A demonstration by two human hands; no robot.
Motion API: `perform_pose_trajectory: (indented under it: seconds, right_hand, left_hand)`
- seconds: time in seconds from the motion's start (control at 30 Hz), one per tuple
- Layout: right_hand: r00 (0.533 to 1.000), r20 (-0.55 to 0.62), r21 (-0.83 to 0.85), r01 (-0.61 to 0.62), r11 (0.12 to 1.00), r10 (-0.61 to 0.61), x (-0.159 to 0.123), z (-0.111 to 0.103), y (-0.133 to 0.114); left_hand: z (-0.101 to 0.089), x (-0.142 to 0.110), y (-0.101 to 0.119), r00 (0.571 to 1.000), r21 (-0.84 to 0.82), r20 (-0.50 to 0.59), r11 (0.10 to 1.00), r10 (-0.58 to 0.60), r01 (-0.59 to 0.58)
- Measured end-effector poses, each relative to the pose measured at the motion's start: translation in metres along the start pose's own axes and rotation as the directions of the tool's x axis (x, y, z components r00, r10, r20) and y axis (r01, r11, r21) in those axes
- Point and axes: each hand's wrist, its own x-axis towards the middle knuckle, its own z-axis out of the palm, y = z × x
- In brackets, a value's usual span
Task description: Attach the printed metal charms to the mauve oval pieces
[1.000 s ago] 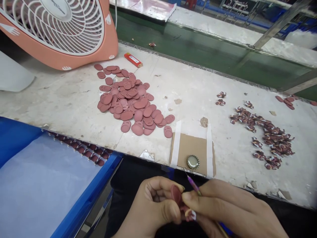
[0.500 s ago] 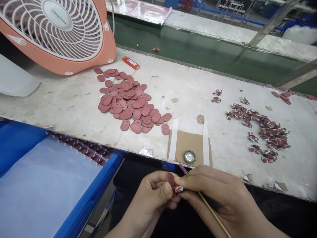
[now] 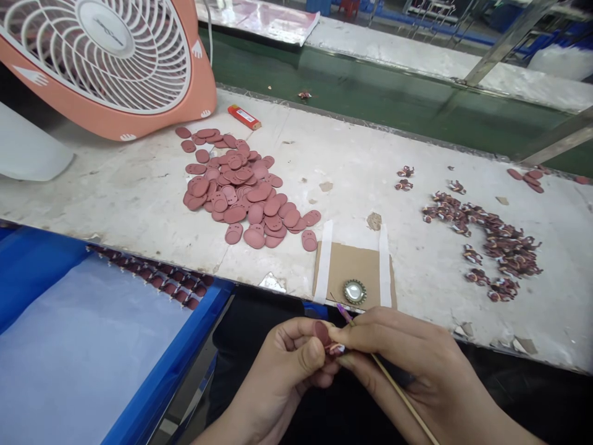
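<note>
Pinching a rose-pink oval piece (image 3: pixel 322 334) upright between thumb and fingers, your left hand (image 3: pixel 273 377) holds it close in front of you, with a small curled brown-and-white piece (image 3: pixel 336 350) at its lower edge. Your right hand (image 3: pixel 417 364) closes narrowly on a thin wooden stick (image 3: pixel 398 389), whose purple tip (image 3: pixel 343 312) points up past the knuckles, away from you. Your right forefinger (image 3: pixel 340 335) comes in against the small curled piece.

Just ahead of your hands, two strips of white tape (image 3: pixel 324 262) fix a cardboard square (image 3: pixel 347 266) to the worn white workbench (image 3: pixel 115 185), and a crimped bottle cap (image 3: pixel 354 292) sits on the cardboard near its edge. Farther ahead and to the left lies a loose pile of matching oval pieces (image 3: pixel 236 191), many pierced with small holes, a red lighter (image 3: pixel 244 117) just beyond it. Ahead and to the right spreads a heap of small curled pieces (image 3: pixel 491 244). Beyond the pile, a coral-pink desk fan (image 3: pixel 106 62) stands on the bench. To the left of your hands, a blue-rimmed tray (image 3: pixel 167 364) carries a row of dark pieces (image 3: pixel 152 278) along its far side.
</note>
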Motion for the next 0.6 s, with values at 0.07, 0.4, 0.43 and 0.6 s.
perform_pose_trajectory:
  seconds: [0.07,0.4,0.43,0.6]
  right_hand:
    - [1.000,0.008,0.023,-0.011,1.000,0.011,-0.001,-0.001,0.001]
    - [0.995,-0.093,-0.204,0.007,0.979,-0.027,-0.022,-0.013,0.001]
    - [0.990,-0.131,-0.240,0.012,0.971,-0.044,-0.026,-0.015,0.001]
    - [0.992,-0.050,-0.278,0.094,0.956,-0.112,-0.032,-0.020,0.008]
  left_hand:
    - [-0.002,0.002,-0.001,1.000,0.009,0.023,1.000,-0.004,0.004]
    - [0.001,0.007,0.007,0.967,0.034,0.228,0.992,0.112,-0.123]
    - [0.001,0.007,0.009,0.955,0.017,0.263,0.989,0.141,-0.150]
    - [-0.002,0.004,0.016,0.915,0.088,0.342,0.962,0.214,-0.257]
